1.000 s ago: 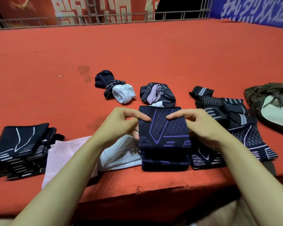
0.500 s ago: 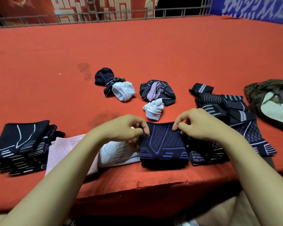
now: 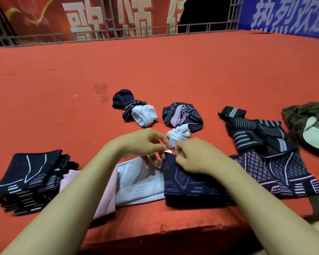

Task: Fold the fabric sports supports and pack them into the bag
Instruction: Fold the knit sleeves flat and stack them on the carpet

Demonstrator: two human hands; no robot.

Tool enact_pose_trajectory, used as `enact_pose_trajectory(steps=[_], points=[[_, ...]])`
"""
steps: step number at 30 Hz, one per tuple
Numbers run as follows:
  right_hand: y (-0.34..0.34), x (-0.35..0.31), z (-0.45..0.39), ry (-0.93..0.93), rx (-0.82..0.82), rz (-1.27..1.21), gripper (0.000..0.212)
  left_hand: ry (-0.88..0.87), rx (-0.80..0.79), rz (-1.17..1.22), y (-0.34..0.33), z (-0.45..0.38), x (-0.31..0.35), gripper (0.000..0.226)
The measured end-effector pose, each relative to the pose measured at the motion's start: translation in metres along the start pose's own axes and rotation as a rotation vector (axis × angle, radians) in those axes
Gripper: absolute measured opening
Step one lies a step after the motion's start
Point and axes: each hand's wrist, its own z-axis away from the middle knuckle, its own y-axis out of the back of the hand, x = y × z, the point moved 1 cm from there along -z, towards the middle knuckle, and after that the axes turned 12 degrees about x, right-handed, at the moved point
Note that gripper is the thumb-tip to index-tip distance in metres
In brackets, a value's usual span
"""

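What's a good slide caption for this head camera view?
Both hands fold a navy patterned support on the red table.

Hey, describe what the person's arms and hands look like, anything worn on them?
Both forearms are bare right to the bottom edge of the picture: no sleeves, gloves or watch show. The left hand wears what looks like a thin pale ring on one finger; it is small and slightly blurred. The right hand shows no ring or band.
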Motion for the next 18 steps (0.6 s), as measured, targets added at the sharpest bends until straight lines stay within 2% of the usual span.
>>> enact_pose_trajectory(steps=[2,7,13,18], points=[[-0.008,-0.001,0.001,0.045,-0.091,0.049,0.025,-0.001,0.04,-0.022,0.008,-0.002,-0.006,0.023],[0.009,0.0,-0.024,-0.003,-0.206,0.004,0.024,0.021,0.156,-0.066,0.031,-0.013,-0.021,0.022],[0.019,-0.021,-0.087,-0.008,-0.121,0.023,0.029,0.156,0.461,-0.021,0.066,-0.045,-0.052,0.023],[-0.002,-0.048,-0.152,-0.039,-0.049,-0.097,0.027,0.264,0.786,0.208,0.089,-0.082,-0.094,0.02]])
